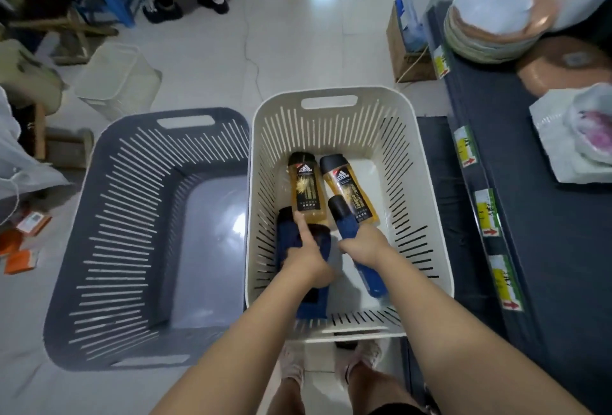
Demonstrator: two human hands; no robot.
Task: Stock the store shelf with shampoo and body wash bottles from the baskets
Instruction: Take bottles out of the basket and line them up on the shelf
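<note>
A white slotted basket [334,106] stands on the floor in front of me. In it lie two amber bottles with black caps [306,189] [351,189] and several dark blue bottles. My right hand [362,245] grips one blue bottle [346,224] by its middle, black cap pointing away. My left hand [304,255] holds another blue bottle [289,235], index finger stretched out toward the left amber bottle. A third blue bottle [313,302] lies under my left wrist.
A dark grey basket [109,215] with nothing in it stands to the left. The dark store shelf [516,162] with yellow-green price tags runs along the right, holding stacked plates [490,30] and bagged goods. A clear bin, boxes and a person's shoes lie farther back.
</note>
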